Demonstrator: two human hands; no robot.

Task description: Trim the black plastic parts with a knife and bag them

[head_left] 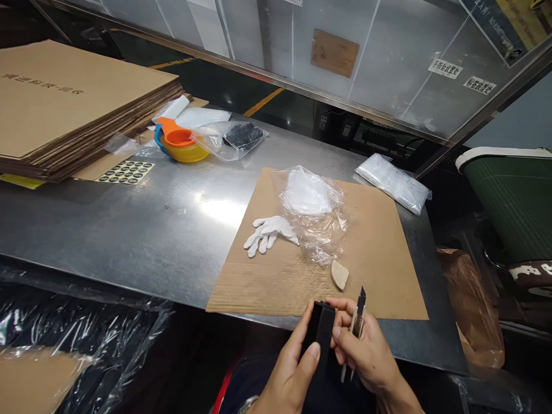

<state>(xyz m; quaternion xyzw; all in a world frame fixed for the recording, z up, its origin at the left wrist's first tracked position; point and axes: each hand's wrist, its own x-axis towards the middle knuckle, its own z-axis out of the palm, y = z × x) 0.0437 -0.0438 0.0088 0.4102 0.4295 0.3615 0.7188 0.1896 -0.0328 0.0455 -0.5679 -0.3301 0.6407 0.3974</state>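
Note:
My left hand [297,362] is closed around a long black part [321,330] with a boxy end, held upright just off the table's front edge. In my right hand [366,351] is a utility knife [359,313], its dark blade pointing up and away from me. The right fingertips are close against the black part's side; whether they touch it I cannot tell. Beyond my hands, a beige wedge-shaped piece [340,275] lies on a flat cardboard sheet [379,247]. A white glove [269,233] rests there beside a clear plastic bag [310,195] with white contents.
Stacked cardboard [86,103] occupies the metal table's [185,230] left end. Near it are orange and yellow cups [183,144], a bag with black contents [244,136] and a label sheet [127,172]. A wrapped plastic packet [394,183] lies back right, near a green bin [513,201].

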